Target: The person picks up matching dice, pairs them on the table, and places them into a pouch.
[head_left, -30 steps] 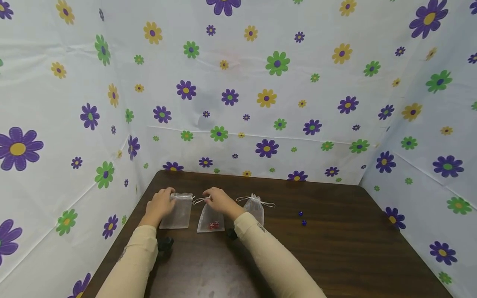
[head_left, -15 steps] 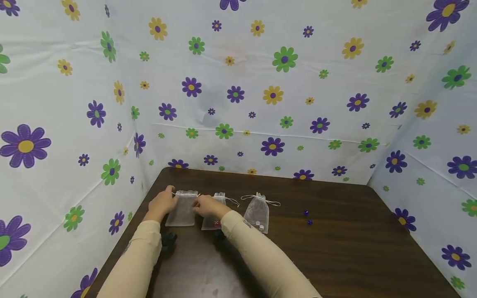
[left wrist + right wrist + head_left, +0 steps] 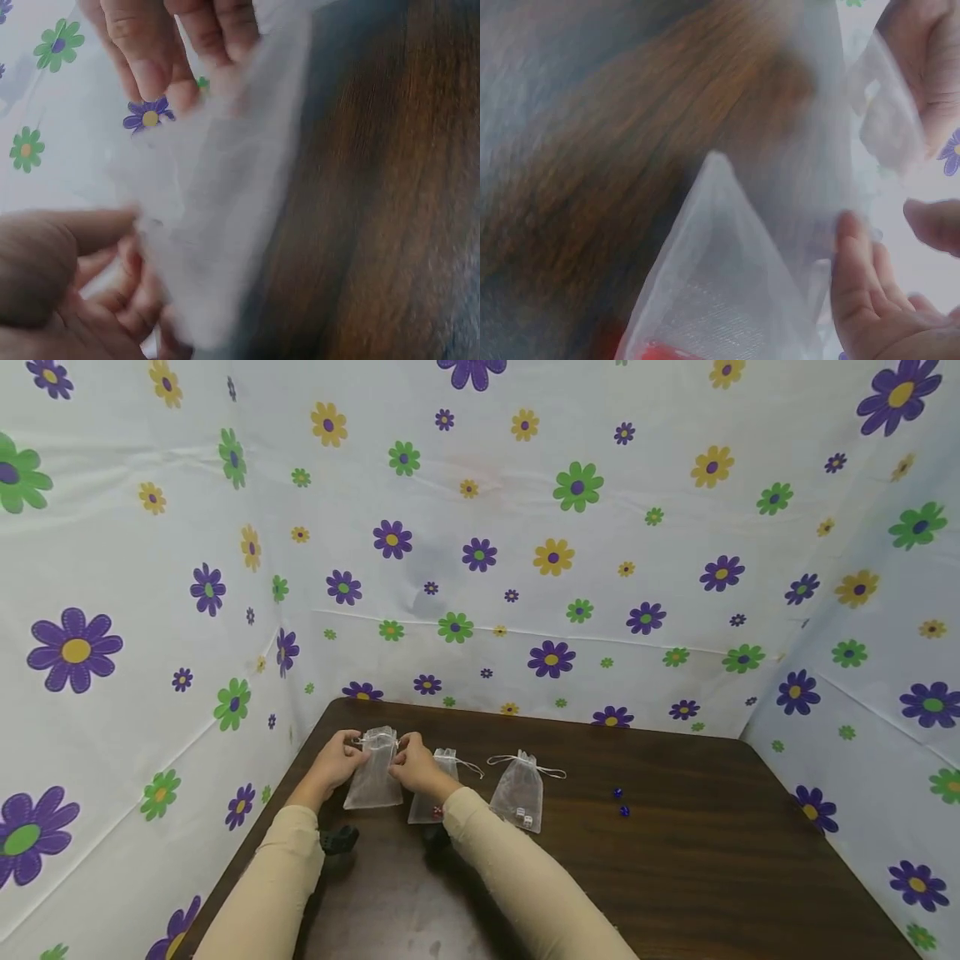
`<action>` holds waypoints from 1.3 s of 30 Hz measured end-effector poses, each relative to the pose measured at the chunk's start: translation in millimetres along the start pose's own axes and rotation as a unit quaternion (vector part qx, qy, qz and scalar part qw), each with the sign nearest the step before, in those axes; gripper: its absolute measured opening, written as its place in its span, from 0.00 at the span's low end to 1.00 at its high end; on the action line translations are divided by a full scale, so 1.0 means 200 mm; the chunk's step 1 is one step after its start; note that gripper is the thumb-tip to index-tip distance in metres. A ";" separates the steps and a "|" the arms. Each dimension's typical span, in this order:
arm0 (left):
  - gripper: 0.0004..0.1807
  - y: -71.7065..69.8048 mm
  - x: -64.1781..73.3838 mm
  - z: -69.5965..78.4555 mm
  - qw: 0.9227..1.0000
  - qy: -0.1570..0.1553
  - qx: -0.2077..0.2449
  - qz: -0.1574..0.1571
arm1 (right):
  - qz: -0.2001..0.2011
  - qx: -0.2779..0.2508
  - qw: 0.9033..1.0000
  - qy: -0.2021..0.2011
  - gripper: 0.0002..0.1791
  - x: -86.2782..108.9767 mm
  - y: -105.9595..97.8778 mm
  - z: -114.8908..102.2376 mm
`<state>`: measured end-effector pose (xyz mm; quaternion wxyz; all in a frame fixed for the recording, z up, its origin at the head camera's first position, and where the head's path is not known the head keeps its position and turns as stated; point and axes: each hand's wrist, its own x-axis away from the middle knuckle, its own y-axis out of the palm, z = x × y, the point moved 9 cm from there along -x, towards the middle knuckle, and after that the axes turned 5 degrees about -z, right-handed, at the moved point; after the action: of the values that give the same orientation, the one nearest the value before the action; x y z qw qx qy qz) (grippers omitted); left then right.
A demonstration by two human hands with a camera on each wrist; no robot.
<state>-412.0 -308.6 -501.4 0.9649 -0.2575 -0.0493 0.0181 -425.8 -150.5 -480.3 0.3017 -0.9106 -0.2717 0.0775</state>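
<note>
A sheer white drawstring pouch (image 3: 375, 783) is lifted at its mouth above the left part of the table. My left hand (image 3: 337, 763) pinches its upper left edge; in the left wrist view the pouch is blurred. At its upper right edge is my right hand (image 3: 417, 768), whose thumb and fingers stand apart in the right wrist view, fingertips beside the fabric. A second pouch (image 3: 423, 806), with red dice in it, lies partly under my right hand. Farther right lies a third pouch (image 3: 517, 789) with white dice (image 3: 524, 818) inside, its drawstrings spread.
Two blue dice (image 3: 621, 802) lie loose on the dark wooden table (image 3: 697, 860), right of the pouches. Flower-patterned white sheeting (image 3: 510, 527) walls in the back and both sides. Dark wrist devices (image 3: 340, 840) sit beneath the forearms.
My right hand has moved left from the red-dice pouch to the leftmost pouch. That pouch, flat on the table before, now has its mouth raised between both hands.
</note>
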 end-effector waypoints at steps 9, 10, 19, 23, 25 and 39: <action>0.32 -0.04 0.03 0.09 0.993 0.116 0.028 0.023 | 0.062 -0.111 0.992 0.010 0.46 0.01 -0.05 0.01; 0.32 -0.05 0.03 0.11 0.991 0.130 0.024 0.029 | 0.062 -0.115 0.991 0.006 0.46 0.01 -0.05 0.01; 0.35 -0.07 0.16 0.28 0.957 0.263 -0.103 0.068 | 0.047 -0.080 0.996 -0.016 0.37 0.04 -0.04 0.02; 0.37 -0.06 0.20 0.31 0.952 0.278 -0.110 0.065 | 0.042 -0.032 0.998 -0.027 0.15 0.04 -0.03 0.03; 0.37 -0.06 0.20 0.30 0.952 0.274 -0.113 0.069 | 0.033 0.000 0.999 -0.031 0.09 0.04 -0.03 0.03; 0.26 -0.08 0.35 0.42 0.874 0.393 -0.213 0.189 | 0.144 0.084 0.973 -0.157 0.09 0.10 -0.09 -0.10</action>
<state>-350.9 -276.8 -414.1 0.8046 -0.4469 0.3812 0.0870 -411.5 -137.7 -452.8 0.3166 -0.8879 -0.1739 0.2848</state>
